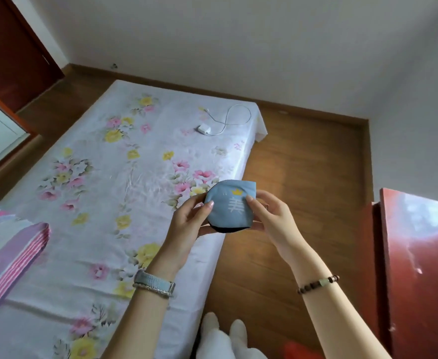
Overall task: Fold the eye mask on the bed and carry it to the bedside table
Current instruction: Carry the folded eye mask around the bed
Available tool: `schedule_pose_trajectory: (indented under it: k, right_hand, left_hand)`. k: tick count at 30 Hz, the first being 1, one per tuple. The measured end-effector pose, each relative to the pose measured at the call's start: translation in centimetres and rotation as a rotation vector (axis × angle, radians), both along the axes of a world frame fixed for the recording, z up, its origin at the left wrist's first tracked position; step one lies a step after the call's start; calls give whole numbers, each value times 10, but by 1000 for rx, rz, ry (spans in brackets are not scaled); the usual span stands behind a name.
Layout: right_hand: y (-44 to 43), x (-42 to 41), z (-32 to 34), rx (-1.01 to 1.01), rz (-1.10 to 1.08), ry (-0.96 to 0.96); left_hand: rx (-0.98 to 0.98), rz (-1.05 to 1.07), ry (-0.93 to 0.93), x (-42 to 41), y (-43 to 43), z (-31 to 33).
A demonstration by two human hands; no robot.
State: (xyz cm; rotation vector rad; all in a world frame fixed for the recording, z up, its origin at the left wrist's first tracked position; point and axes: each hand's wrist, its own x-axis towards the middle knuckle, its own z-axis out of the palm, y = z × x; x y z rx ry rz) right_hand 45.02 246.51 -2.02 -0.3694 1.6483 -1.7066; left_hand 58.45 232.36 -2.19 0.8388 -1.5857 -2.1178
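A light blue eye mask (230, 205), folded in half, shows a yellow crown, white lettering and a dark underside. It is held in the air above the bed's right edge. My left hand (189, 219) pinches its left side with thumb on top. My right hand (269, 213) grips its right side. The bed (114, 177) has a white floral sheet. The reddish-brown bedside table (419, 268) stands to the right of my hands, across a strip of wooden floor.
A white charger with a looped cable (214, 124) lies near the bed's far corner. A folded pink-striped quilt (8, 255) sits at the bed's left. Wooden floor (303, 177) runs between bed and table. A red-brown door (10, 53) is at far left.
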Motion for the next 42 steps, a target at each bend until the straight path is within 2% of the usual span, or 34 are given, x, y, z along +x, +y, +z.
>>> schedule_pose_trajectory:
  k: [13,26,35,42]
  right_hand:
    - [17,-123,3,18,-230,10]
    - [-33,-266,19,21,-362,34]
    - [-28,-358,13,38,-437,26]
    - [-14,-463,2,22,-449,15]
  left_hand:
    - [-57,-276,0,-162,-12,0]
    - [-107,-363,-14,-332,-75,16]
    - [-124,-427,-55,-435,-74,11]
    - [-146,-451,-73,-543,-61,6]
